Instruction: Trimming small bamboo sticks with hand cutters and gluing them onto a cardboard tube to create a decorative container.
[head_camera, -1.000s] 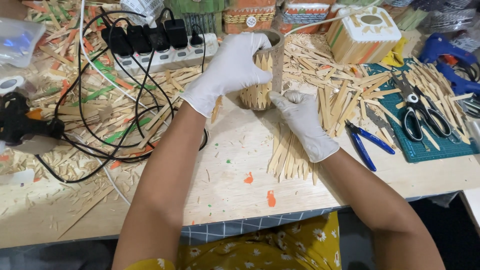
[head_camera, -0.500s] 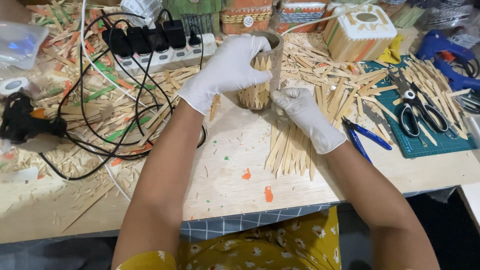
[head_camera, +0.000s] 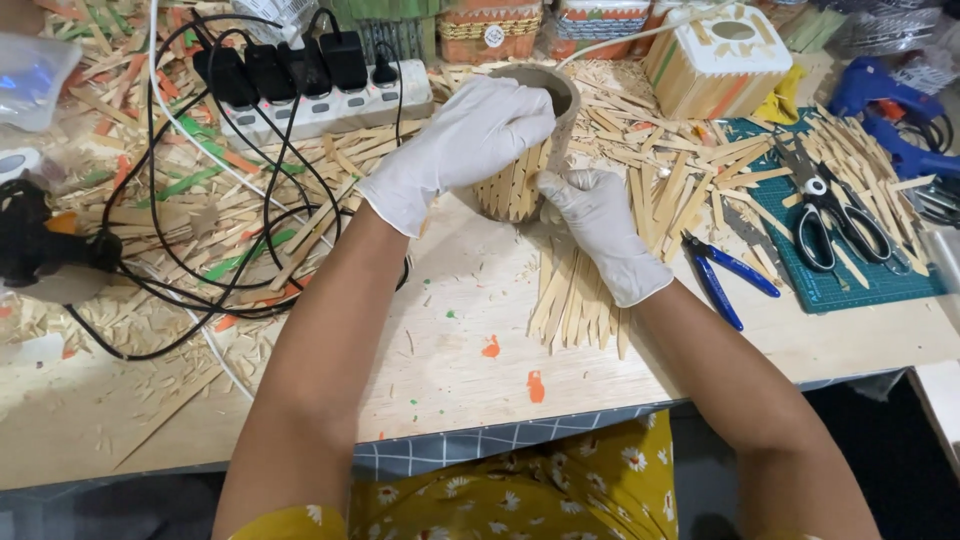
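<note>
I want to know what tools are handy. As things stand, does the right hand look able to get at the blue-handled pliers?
Probably yes. The blue-handled pliers lie uncovered on the table just beside the right hand, with only loose sticks between. But that hand is pressed against the stick-covered cup, so it would have to let go first.

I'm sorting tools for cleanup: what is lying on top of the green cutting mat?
On the green cutting mat lie black-handled scissors and loose wooden sticks. What sits under the sticks is covered, and the mat's far right edge runs out of view.
</note>
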